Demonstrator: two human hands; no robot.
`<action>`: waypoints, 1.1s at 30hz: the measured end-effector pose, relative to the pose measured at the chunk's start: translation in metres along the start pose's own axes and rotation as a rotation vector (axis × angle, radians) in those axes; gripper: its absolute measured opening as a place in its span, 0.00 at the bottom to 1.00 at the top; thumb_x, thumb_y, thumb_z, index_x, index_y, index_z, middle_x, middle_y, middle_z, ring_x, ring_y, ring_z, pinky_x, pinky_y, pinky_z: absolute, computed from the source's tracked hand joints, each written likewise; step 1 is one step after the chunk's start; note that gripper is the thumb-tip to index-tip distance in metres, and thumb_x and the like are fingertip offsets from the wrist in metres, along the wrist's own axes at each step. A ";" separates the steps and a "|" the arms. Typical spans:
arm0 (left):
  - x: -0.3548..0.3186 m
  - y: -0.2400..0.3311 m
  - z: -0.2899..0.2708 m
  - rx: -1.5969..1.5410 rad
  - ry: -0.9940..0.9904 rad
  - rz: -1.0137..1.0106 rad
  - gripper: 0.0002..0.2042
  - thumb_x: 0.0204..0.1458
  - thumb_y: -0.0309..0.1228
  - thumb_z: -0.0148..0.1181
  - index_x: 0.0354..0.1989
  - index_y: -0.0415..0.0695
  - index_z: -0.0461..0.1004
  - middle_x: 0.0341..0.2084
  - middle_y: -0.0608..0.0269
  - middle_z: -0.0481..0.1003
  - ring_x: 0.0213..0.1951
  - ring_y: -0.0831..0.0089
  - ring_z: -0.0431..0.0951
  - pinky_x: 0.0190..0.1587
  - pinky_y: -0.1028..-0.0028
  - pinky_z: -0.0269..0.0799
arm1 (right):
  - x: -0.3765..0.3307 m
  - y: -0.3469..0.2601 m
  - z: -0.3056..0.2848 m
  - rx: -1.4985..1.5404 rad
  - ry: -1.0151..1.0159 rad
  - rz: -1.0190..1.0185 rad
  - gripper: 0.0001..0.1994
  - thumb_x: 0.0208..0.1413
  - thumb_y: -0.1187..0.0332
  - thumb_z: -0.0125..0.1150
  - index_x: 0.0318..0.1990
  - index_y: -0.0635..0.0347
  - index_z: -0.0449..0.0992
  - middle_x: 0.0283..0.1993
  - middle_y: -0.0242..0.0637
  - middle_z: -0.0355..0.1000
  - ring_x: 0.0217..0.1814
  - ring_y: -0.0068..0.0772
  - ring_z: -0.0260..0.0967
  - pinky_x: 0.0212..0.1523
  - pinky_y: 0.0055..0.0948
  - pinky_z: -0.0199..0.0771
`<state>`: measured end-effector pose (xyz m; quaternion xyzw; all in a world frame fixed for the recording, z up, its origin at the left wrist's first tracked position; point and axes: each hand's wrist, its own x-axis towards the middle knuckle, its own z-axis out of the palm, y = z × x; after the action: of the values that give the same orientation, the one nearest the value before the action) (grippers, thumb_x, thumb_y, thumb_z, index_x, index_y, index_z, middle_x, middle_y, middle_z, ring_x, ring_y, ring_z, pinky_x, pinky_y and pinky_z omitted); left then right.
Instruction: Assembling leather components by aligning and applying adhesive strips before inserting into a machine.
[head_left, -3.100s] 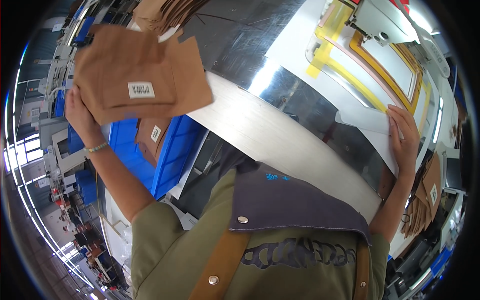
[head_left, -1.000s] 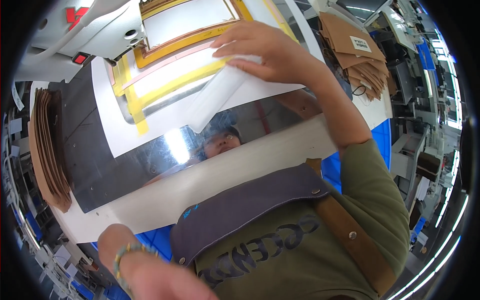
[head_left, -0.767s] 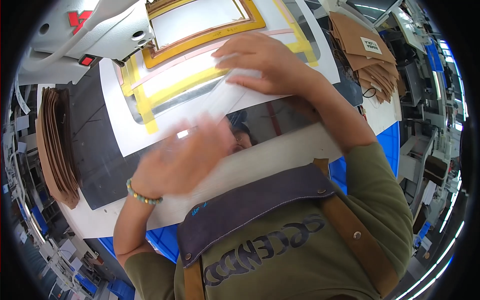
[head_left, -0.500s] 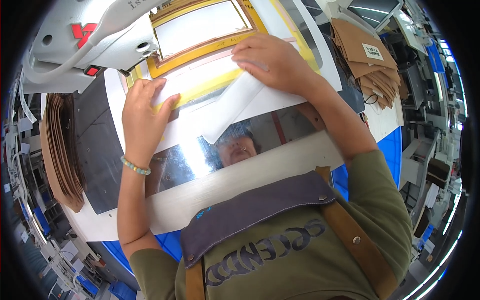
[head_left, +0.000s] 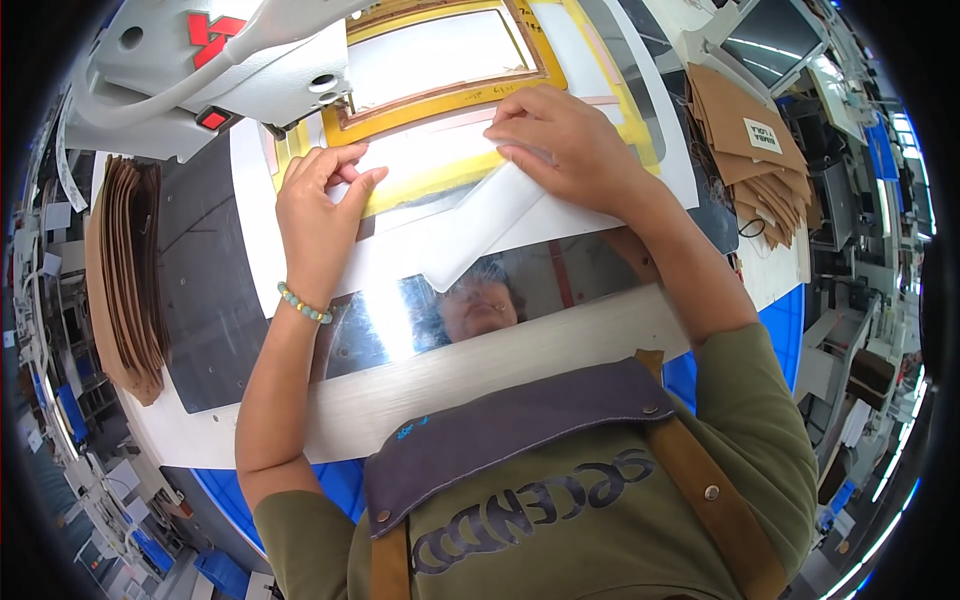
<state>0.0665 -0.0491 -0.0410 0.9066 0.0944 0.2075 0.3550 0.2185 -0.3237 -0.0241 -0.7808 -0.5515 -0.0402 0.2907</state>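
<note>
A white sheet template (head_left: pixel 650 110) edged with yellow tape lies under the machine head. On it rests a yellow-bordered rectangular frame (head_left: pixel 430 112) with an open middle. My right hand (head_left: pixel 570 145) pinches a thin, translucent white strip (head_left: pixel 485 225), whose free end slants down toward me over the metal plate. At the template's near left, my left hand (head_left: pixel 325 205) has its fingers curled in and its thumb close to the index finger. What those fingers hold, if anything, is too small to make out. A beaded bracelet (head_left: pixel 303 303) circles my left wrist.
The white sewing machine head (head_left: pixel 200 85) juts in at the upper left. Brown paper pieces stand in a stack (head_left: pixel 125 280) at the left; more brown pieces (head_left: pixel 745 135) lie at the right near a screen (head_left: pixel 775 40). A shiny metal plate (head_left: pixel 400 320) borders the near table edge.
The view has shifted, so the scene sits farther right. My left hand's fingers have drawn in, with the thumb nearer the index finger. My right hand keeps its grip on the strip.
</note>
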 end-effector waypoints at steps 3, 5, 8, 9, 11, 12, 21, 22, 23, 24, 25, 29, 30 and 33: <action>-0.002 0.004 0.001 -0.014 0.012 0.008 0.15 0.49 0.29 0.79 0.45 0.41 0.87 0.29 0.66 0.78 0.35 0.71 0.75 0.42 0.71 0.74 | -0.001 0.000 0.002 0.023 0.022 -0.006 0.07 0.64 0.68 0.67 0.46 0.59 0.83 0.49 0.38 0.76 0.55 0.44 0.73 0.54 0.42 0.76; -0.004 0.006 0.002 -0.036 0.016 0.016 0.15 0.49 0.30 0.80 0.45 0.42 0.88 0.28 0.66 0.77 0.35 0.71 0.75 0.42 0.70 0.74 | -0.002 -0.003 0.000 -0.023 0.029 -0.036 0.10 0.63 0.67 0.68 0.48 0.59 0.83 0.49 0.39 0.75 0.56 0.45 0.73 0.55 0.42 0.76; -0.005 0.006 0.000 0.077 -0.016 0.093 0.16 0.49 0.32 0.80 0.46 0.42 0.88 0.30 0.65 0.76 0.36 0.69 0.75 0.43 0.67 0.74 | -0.003 -0.006 -0.002 -0.073 -0.025 -0.009 0.13 0.62 0.65 0.69 0.52 0.58 0.83 0.53 0.40 0.76 0.59 0.45 0.72 0.59 0.43 0.74; -0.005 0.005 0.000 0.175 -0.005 0.154 0.17 0.50 0.33 0.80 0.47 0.43 0.88 0.32 0.65 0.76 0.37 0.68 0.74 0.43 0.66 0.74 | -0.004 -0.006 -0.002 -0.074 -0.034 0.003 0.13 0.62 0.65 0.69 0.52 0.58 0.83 0.53 0.40 0.76 0.59 0.45 0.72 0.59 0.43 0.74; -0.005 0.008 -0.002 0.338 0.004 0.276 0.18 0.51 0.34 0.79 0.51 0.44 0.88 0.37 0.64 0.75 0.41 0.67 0.74 0.45 0.65 0.74 | -0.006 -0.006 -0.003 -0.189 0.032 -0.149 0.17 0.62 0.64 0.72 0.56 0.57 0.83 0.61 0.38 0.76 0.64 0.45 0.72 0.65 0.45 0.71; -0.006 0.009 -0.002 0.327 -0.003 0.275 0.18 0.51 0.34 0.79 0.51 0.44 0.88 0.37 0.64 0.75 0.41 0.67 0.74 0.45 0.65 0.74 | -0.009 -0.007 -0.007 -0.192 0.023 -0.140 0.17 0.62 0.64 0.72 0.56 0.57 0.83 0.61 0.38 0.76 0.64 0.45 0.72 0.65 0.45 0.71; -0.004 0.005 -0.005 0.148 -0.075 0.205 0.16 0.52 0.31 0.78 0.50 0.42 0.87 0.40 0.61 0.76 0.46 0.62 0.75 0.50 0.66 0.72 | -0.024 -0.019 -0.005 -0.034 -0.144 -0.155 0.19 0.64 0.57 0.69 0.59 0.53 0.82 0.59 0.39 0.75 0.63 0.45 0.69 0.66 0.46 0.65; -0.004 0.004 -0.005 0.143 -0.073 0.209 0.16 0.52 0.31 0.78 0.50 0.42 0.87 0.40 0.61 0.76 0.46 0.62 0.75 0.50 0.66 0.72 | -0.020 -0.019 -0.005 -0.030 -0.145 -0.147 0.19 0.64 0.56 0.69 0.57 0.54 0.81 0.56 0.39 0.74 0.62 0.45 0.69 0.65 0.45 0.65; -0.005 0.003 -0.007 0.131 -0.081 0.189 0.16 0.53 0.31 0.77 0.49 0.42 0.86 0.40 0.61 0.77 0.46 0.62 0.75 0.50 0.65 0.72 | -0.016 -0.020 -0.004 -0.022 -0.146 -0.142 0.18 0.65 0.55 0.69 0.55 0.55 0.81 0.54 0.39 0.73 0.60 0.44 0.68 0.64 0.44 0.64; -0.006 0.003 -0.008 0.120 -0.089 0.169 0.16 0.53 0.31 0.77 0.49 0.42 0.86 0.40 0.61 0.77 0.46 0.61 0.75 0.50 0.65 0.72 | -0.012 -0.019 -0.004 -0.024 -0.148 -0.144 0.18 0.65 0.55 0.69 0.55 0.55 0.81 0.54 0.39 0.73 0.60 0.44 0.68 0.64 0.44 0.64; -0.006 0.003 -0.007 0.119 -0.087 0.168 0.16 0.53 0.31 0.77 0.49 0.42 0.86 0.40 0.61 0.77 0.46 0.61 0.75 0.50 0.65 0.72 | -0.008 -0.016 -0.004 -0.019 -0.200 -0.116 0.18 0.64 0.54 0.70 0.54 0.55 0.80 0.53 0.39 0.74 0.60 0.43 0.69 0.64 0.43 0.64; -0.007 0.004 -0.007 0.085 -0.081 0.166 0.16 0.52 0.31 0.77 0.49 0.41 0.86 0.42 0.60 0.78 0.48 0.61 0.76 0.52 0.64 0.72 | 0.004 -0.014 -0.010 -0.007 -0.360 -0.038 0.17 0.65 0.53 0.69 0.49 0.57 0.80 0.51 0.39 0.76 0.60 0.40 0.70 0.63 0.42 0.65; -0.007 0.006 -0.007 0.078 -0.071 0.177 0.18 0.52 0.31 0.77 0.51 0.41 0.85 0.44 0.60 0.79 0.49 0.60 0.76 0.52 0.63 0.73 | 0.004 -0.014 -0.009 -0.007 -0.360 -0.042 0.17 0.65 0.53 0.69 0.49 0.57 0.80 0.51 0.39 0.76 0.60 0.40 0.70 0.63 0.42 0.65; -0.008 0.020 -0.011 0.066 -0.052 0.392 0.24 0.52 0.32 0.77 0.58 0.41 0.82 0.49 0.58 0.80 0.52 0.57 0.77 0.57 0.62 0.73 | 0.003 -0.014 -0.006 0.054 -0.318 -0.095 0.14 0.66 0.56 0.68 0.43 0.58 0.77 0.48 0.38 0.73 0.56 0.43 0.68 0.61 0.42 0.65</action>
<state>0.0547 -0.0600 -0.0224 0.9238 -0.0866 0.2459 0.2803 0.2091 -0.3212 -0.0122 -0.7422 -0.6278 0.0853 0.2185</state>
